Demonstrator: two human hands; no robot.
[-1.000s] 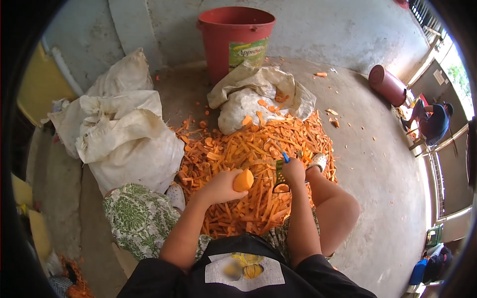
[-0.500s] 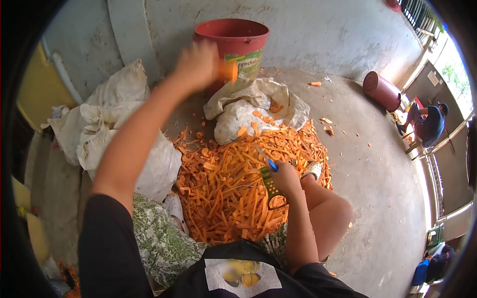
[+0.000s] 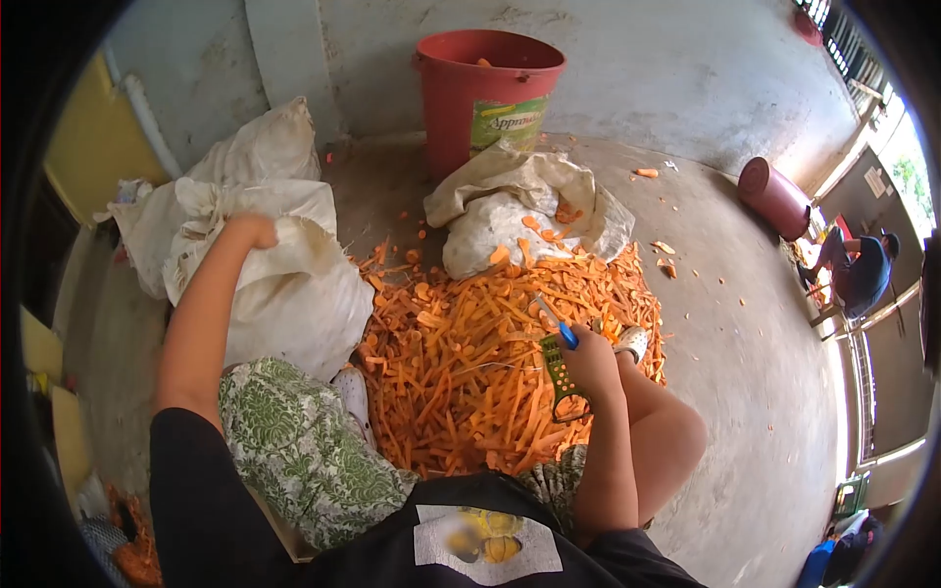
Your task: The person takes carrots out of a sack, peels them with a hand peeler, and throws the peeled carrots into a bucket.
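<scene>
My left hand (image 3: 253, 231) is at the opening of a white sack (image 3: 294, 304) on the left, its fingers pointing into the folds and partly hidden. Whether it grips anything does not show. My right hand (image 3: 592, 361) is closed around a blue-handled knife (image 3: 567, 335) and a green peeler-like tool (image 3: 560, 380), above a wide heap of orange peelings (image 3: 470, 392). Behind the heap lies another whitish sack (image 3: 490, 227) with orange slices on it. A red bucket (image 3: 451, 118) stands farther back, with a bit of orange visible inside its mouth.
A dark red container (image 3: 774, 196) lies tilted at the right wall. A person (image 3: 863, 274) sits bent over beyond it. Orange scraps are scattered on the concrete floor (image 3: 745, 392). My legs flank the heap. Dark and blue items are at the lower right.
The orange piece has left my left hand, which went up to the red bucket and then came back to the left sack. Orange now shows inside the bucket. My right hand still holds its tools.
</scene>
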